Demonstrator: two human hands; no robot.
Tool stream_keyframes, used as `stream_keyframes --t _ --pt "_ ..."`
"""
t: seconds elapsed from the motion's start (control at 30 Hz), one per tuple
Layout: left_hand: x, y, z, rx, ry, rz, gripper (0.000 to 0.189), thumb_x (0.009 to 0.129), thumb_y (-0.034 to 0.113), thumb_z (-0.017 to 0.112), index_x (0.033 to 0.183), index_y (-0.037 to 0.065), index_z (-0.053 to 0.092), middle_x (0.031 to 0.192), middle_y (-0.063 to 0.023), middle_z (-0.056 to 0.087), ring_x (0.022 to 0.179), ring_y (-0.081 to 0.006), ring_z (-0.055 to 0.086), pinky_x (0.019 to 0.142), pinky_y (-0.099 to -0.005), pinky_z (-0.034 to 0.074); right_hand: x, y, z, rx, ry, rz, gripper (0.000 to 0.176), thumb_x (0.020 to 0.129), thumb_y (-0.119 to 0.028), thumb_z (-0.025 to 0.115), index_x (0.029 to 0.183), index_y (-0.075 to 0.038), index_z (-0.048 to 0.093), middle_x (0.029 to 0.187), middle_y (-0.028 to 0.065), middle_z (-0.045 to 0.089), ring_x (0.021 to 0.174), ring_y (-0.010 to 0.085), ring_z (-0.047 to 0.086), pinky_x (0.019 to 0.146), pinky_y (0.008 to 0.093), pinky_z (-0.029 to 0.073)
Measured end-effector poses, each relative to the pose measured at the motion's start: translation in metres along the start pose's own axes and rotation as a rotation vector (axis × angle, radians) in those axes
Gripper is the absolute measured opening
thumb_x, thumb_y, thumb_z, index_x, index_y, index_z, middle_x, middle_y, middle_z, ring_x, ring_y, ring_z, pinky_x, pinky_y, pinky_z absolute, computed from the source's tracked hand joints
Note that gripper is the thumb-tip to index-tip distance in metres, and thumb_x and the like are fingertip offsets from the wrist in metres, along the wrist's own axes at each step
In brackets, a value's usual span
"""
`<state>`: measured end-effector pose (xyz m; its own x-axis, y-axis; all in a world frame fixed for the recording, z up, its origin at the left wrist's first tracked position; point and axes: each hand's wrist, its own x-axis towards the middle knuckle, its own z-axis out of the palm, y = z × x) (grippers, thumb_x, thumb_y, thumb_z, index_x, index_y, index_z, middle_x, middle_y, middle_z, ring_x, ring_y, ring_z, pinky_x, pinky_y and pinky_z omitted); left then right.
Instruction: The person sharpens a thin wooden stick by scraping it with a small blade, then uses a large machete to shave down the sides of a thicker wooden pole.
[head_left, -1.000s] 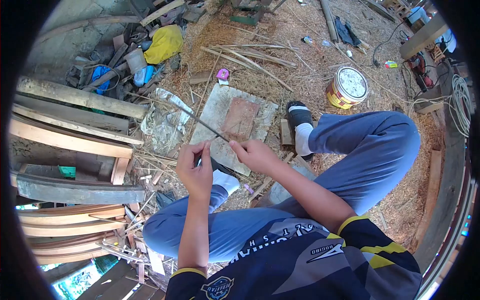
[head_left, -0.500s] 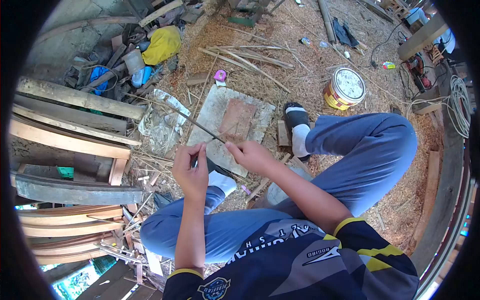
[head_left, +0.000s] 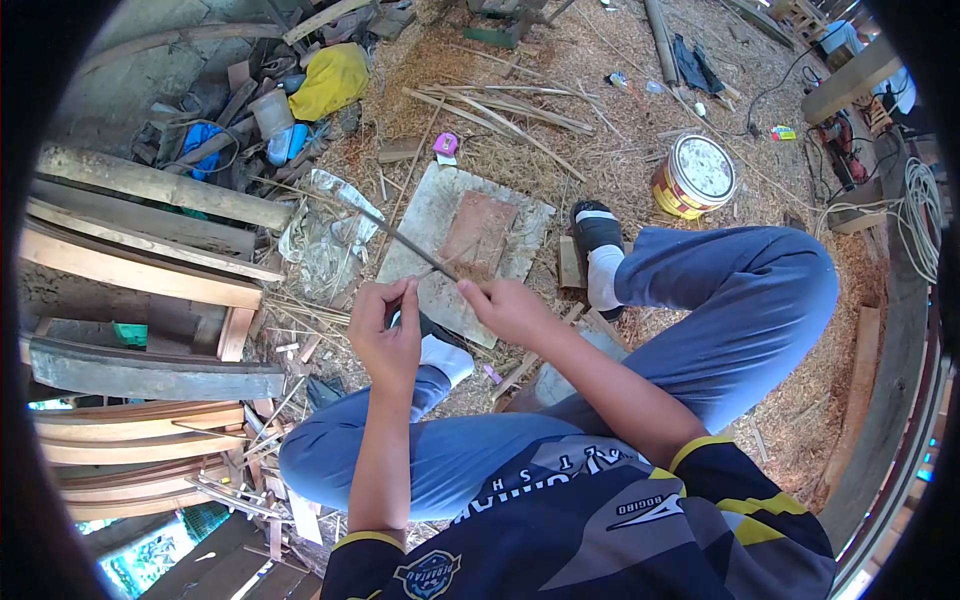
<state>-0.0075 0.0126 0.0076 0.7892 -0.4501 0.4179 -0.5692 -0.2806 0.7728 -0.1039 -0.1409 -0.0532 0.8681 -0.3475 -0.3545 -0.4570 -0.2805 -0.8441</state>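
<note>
My right hand (head_left: 503, 308) is closed round the near end of a long, thin dark rod (head_left: 405, 240), which slants up and to the left. To its left, my left hand (head_left: 386, 325) is pinched, its fingertips at a thin light sliver (head_left: 428, 271) that reaches toward the rod. Below and beyond the hands a pale square board (head_left: 420, 210) lies on the ground, bearing a smaller reddish-brown board (head_left: 478, 228). A pink tape measure (head_left: 446, 144) sits past its far edge.
A lidded bucket (head_left: 697, 175) stands beyond my right knee. Curved wooden planks (head_left: 140, 263) are stacked at the left. Thin wood strips (head_left: 510, 112) lie on the shavings ahead, and a yellow cloth (head_left: 330, 82) lies on a heap at the upper left. A coiled cable (head_left: 920, 215) hangs at the right.
The view has shifted slightly. The rod now slants a little more steeply, its near end at my right hand. Both hands keep nearly the same pose.
</note>
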Motion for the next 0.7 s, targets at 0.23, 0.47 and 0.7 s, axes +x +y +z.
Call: stream_keyframes --t 0.23,0.47,0.7 --pt "0.001 -0.001 -0.001 0.009 -0.006 -0.025 0.010 0.090 -0.008 0.075 0.090 -0.005 0.065 0.088 -0.0119 0.067 0.082 -0.0155 0.071 0.073 -0.0271 0.060 -0.009 -0.007 -0.007 -0.027 -0.028 -0.015 0.065 0.104 -0.057 0.048 0.094 0.000 0.077 0.083 0.0278 0.071 0.084 0.0479 0.070 0.077 0.0535 0.054" --pt "0.003 0.001 0.005 -0.032 -0.013 0.001 0.009 0.090 -0.006 0.075 0.091 -0.004 0.066 0.089 -0.0114 0.068 0.082 -0.0164 0.071 0.073 -0.0279 0.061 -0.012 -0.011 -0.010 -0.014 -0.047 0.011 0.065 0.105 -0.056 0.046 0.093 0.001 0.076 0.084 0.0282 0.071 0.083 0.0471 0.071 0.076 0.0544 0.054" --pt "0.005 0.003 -0.001 0.065 -0.029 0.043 0.008 0.091 -0.006 0.075 0.093 -0.003 0.068 0.091 -0.0108 0.069 0.082 -0.0157 0.069 0.073 -0.0273 0.058 -0.014 -0.017 -0.012 0.079 -0.052 -0.094 0.067 0.105 -0.054 0.048 0.081 0.003 0.072 0.075 0.0297 0.067 0.076 0.0486 0.067 0.072 0.0541 0.052"
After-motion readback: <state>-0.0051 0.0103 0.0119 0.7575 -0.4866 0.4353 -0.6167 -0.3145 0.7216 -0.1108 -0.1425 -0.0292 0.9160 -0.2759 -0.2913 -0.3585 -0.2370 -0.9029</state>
